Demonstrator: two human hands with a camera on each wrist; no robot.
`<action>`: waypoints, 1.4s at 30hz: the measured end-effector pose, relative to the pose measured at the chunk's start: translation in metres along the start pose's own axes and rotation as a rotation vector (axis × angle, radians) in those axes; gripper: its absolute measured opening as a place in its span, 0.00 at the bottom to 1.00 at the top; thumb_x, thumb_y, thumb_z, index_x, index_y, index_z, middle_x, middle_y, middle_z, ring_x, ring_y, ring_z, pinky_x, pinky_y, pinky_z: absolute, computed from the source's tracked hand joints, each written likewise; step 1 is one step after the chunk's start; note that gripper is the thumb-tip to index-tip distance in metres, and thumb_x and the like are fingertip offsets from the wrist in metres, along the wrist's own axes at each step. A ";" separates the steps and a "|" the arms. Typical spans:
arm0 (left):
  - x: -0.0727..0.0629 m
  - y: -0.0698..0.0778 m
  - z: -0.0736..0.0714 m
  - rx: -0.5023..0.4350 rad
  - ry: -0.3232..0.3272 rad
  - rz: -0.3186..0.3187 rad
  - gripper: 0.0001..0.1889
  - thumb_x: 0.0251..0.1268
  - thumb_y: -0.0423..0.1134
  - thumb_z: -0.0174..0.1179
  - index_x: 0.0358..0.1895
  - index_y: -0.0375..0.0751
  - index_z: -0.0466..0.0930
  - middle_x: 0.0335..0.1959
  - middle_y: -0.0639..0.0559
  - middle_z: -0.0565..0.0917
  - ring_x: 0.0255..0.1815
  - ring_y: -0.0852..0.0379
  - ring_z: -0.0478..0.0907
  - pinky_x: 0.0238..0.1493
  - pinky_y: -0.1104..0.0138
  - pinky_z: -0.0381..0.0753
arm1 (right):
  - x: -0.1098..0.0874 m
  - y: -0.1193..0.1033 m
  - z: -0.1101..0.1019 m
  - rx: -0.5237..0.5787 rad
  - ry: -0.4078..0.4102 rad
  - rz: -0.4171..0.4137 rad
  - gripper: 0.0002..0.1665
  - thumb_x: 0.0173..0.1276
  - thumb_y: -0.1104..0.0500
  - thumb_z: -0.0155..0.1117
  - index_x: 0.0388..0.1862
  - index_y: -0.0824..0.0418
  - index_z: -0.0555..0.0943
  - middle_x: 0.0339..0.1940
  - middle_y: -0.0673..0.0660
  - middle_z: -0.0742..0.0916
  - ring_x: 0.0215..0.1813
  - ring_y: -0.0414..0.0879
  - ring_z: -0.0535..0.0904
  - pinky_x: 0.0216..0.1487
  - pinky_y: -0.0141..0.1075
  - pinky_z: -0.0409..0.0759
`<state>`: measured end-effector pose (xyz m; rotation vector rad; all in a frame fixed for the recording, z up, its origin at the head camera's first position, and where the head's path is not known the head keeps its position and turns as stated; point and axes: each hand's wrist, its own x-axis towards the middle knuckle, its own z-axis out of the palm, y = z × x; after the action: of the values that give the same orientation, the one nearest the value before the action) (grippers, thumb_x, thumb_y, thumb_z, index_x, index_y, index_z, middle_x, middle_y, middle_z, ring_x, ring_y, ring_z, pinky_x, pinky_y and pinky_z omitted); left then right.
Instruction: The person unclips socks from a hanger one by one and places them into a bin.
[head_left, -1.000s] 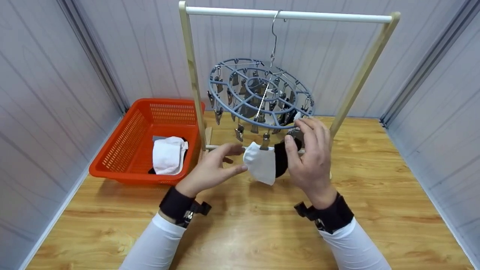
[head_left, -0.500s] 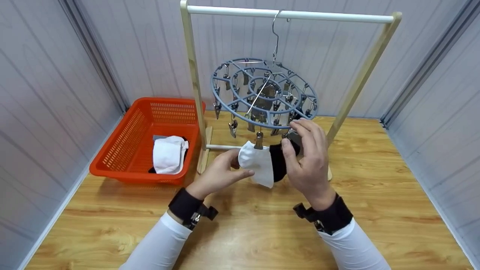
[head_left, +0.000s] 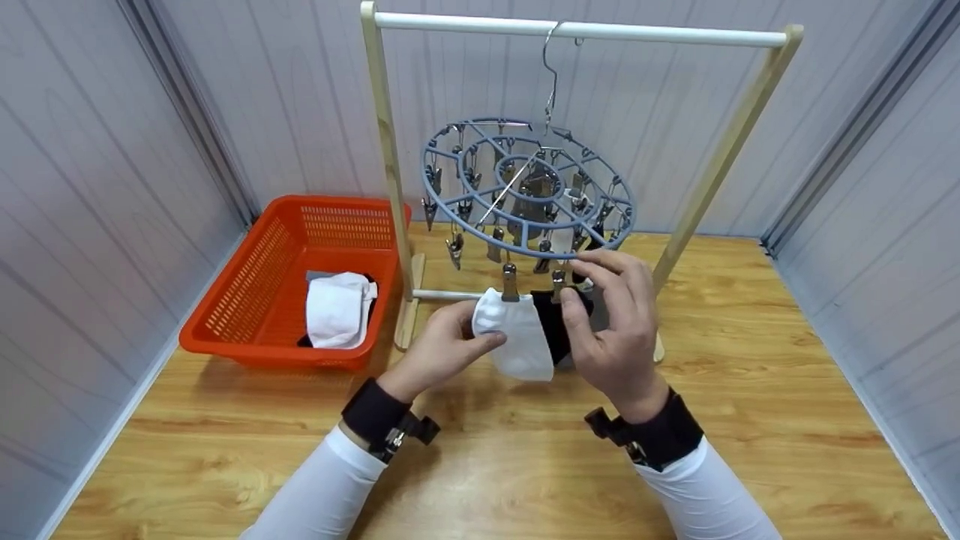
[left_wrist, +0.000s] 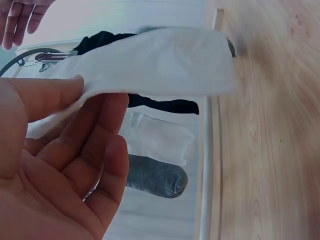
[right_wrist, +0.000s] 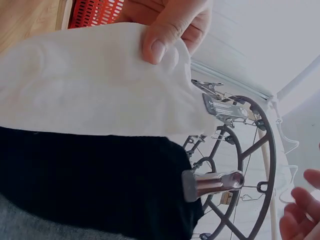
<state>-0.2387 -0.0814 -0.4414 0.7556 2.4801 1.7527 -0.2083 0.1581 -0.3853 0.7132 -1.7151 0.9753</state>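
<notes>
White sock (head_left: pixel 516 341) at your twelve o'clock, hanging from a metal clip (head_left: pixel 511 282) below the six o'clock rim of the blue-grey round drying hanger (head_left: pixel 540 254). At the sock's nine o'clock, your left hand (head_left: pixel 439 345) has its grip pinching the edge between thumb and fingers. At three o'clock, your right hand (head_left: pixel 619 330) keeps its grip spread beside a second clip (head_left: pixel 559 283) on the black sock (head_left: pixel 551 328); whether the thumb touches that clip is hard to tell. The red basket (head_left: pixel 274 355) sits at nine o'clock on the counter (head_left: pixel 495 472).
</notes>
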 end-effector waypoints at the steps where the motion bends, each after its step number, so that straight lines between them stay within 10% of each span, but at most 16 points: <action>1: 0.000 0.001 0.000 -0.003 -0.001 0.000 0.15 0.72 0.33 0.76 0.55 0.30 0.87 0.43 0.45 0.90 0.39 0.57 0.83 0.43 0.63 0.86 | -0.001 0.000 0.001 0.003 -0.011 -0.010 0.18 0.77 0.59 0.66 0.57 0.69 0.89 0.57 0.67 0.87 0.58 0.62 0.81 0.62 0.44 0.76; 8: -0.003 0.005 0.001 -0.008 -0.026 0.009 0.16 0.73 0.34 0.76 0.57 0.30 0.87 0.45 0.44 0.92 0.40 0.56 0.86 0.43 0.62 0.88 | -0.006 -0.001 0.004 0.042 -0.097 -0.051 0.18 0.76 0.63 0.67 0.60 0.69 0.87 0.57 0.66 0.88 0.47 0.56 0.81 0.52 0.38 0.78; 22: -0.004 0.009 0.001 0.018 -0.071 0.051 0.14 0.74 0.34 0.75 0.57 0.34 0.88 0.44 0.48 0.91 0.38 0.58 0.85 0.42 0.63 0.87 | -0.013 0.007 0.010 0.010 -0.250 0.093 0.25 0.78 0.60 0.73 0.68 0.71 0.82 0.60 0.63 0.89 0.57 0.56 0.87 0.62 0.46 0.85; 34: -0.005 0.014 0.004 0.022 -0.068 0.085 0.14 0.76 0.35 0.74 0.57 0.33 0.88 0.41 0.49 0.89 0.36 0.60 0.82 0.39 0.64 0.83 | -0.012 0.007 0.013 0.308 -0.376 0.451 0.31 0.84 0.64 0.67 0.79 0.76 0.72 0.72 0.67 0.85 0.71 0.56 0.83 0.73 0.46 0.81; 42: -0.006 0.015 0.003 0.037 -0.067 0.111 0.12 0.75 0.36 0.75 0.54 0.34 0.89 0.40 0.49 0.89 0.36 0.60 0.81 0.38 0.65 0.83 | -0.011 0.004 0.013 0.457 -0.351 0.660 0.29 0.87 0.65 0.62 0.81 0.72 0.71 0.59 0.65 0.90 0.63 0.59 0.86 0.67 0.40 0.83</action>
<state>-0.2272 -0.0771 -0.4305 0.9557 2.4786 1.6872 -0.2139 0.1485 -0.3994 0.6346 -2.1172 1.8262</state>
